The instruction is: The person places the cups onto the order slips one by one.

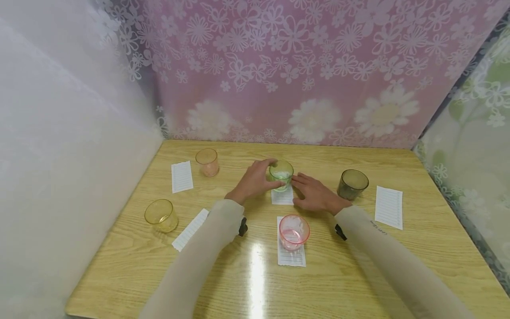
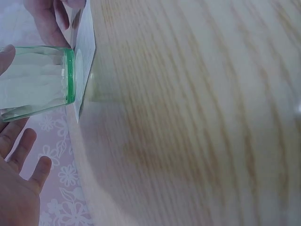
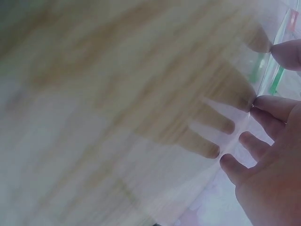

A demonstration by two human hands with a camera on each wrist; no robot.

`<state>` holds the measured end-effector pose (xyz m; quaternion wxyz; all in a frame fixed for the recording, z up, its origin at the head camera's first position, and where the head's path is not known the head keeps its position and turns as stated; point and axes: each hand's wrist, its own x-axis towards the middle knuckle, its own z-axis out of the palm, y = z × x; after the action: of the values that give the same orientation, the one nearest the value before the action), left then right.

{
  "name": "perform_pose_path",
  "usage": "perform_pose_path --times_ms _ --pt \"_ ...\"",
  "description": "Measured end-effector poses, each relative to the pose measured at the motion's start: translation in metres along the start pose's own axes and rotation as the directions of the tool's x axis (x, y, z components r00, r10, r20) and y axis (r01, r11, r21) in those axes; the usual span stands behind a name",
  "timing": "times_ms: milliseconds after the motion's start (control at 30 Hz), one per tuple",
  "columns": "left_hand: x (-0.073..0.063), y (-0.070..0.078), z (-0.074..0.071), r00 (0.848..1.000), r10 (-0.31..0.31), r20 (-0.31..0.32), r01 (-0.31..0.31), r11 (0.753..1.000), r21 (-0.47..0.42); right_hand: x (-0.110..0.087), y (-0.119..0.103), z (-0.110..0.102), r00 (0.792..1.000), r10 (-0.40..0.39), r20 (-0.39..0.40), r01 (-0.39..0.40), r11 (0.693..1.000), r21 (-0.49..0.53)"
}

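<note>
A green glass [image 1: 282, 170] stands upright on a lined paper slip [image 1: 282, 198] near the middle of the table. My left hand [image 1: 254, 178] holds it from the left, thumb on the near side and fingers round the far side. In the left wrist view the green base of the glass [image 2: 70, 75] is right at the paper. From the other side comes my right hand [image 1: 314, 192], its fingers extended low beside the glass. The right wrist view shows its thumb [image 3: 288, 54] and fingertips down at the paper's edge and tabletop.
Nearer me, a pink glass [image 1: 294, 230] stands on another slip [image 1: 291, 258]. A dark grey glass [image 1: 352, 184] and a slip [image 1: 388, 207] lie rightward. Leftward are an orange glass [image 1: 207, 162], a yellow glass [image 1: 161, 216] and slips [image 1: 182, 177]. Curtains [image 1: 259, 88] border the table.
</note>
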<state>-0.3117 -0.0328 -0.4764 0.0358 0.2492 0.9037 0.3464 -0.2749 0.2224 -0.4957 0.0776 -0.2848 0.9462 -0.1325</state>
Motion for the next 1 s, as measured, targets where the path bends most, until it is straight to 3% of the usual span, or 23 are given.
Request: perform_pose_path --times_ms 1000 --pt "-0.0078 -0.0023 0.0087 0.999 0.016 0.031 -0.014 0.999 -0.051 0.0000 0.0027 0.0003 1.000 0.023 0.005 -0.024 0.999 0.034"
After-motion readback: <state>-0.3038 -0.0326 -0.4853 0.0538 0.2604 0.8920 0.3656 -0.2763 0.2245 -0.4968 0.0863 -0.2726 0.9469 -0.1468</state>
